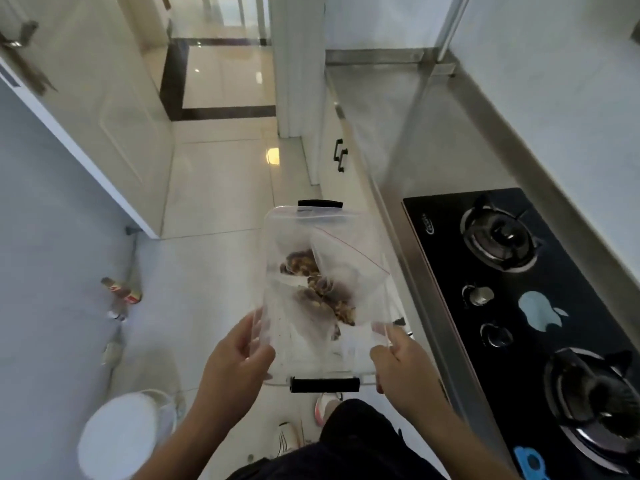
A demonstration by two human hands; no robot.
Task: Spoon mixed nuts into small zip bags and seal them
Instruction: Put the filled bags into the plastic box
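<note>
My left hand (239,355) grips the near-left edge of the clear plastic box (277,327), thumb curled over the rim, and my right hand (398,358) clasps the near-right edge, so the box rides level above the floor. Inside lie the zip bags (343,265) with the mixed nuts (304,263) at the bottom. Farther right, the black gas hob (540,327) lines the steel counter (388,133).

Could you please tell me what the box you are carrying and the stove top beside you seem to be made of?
Box: clear plastic by its look, the floor showing through its walls.
Stove top: probably black glass, glossy, with pale reflections.
</note>
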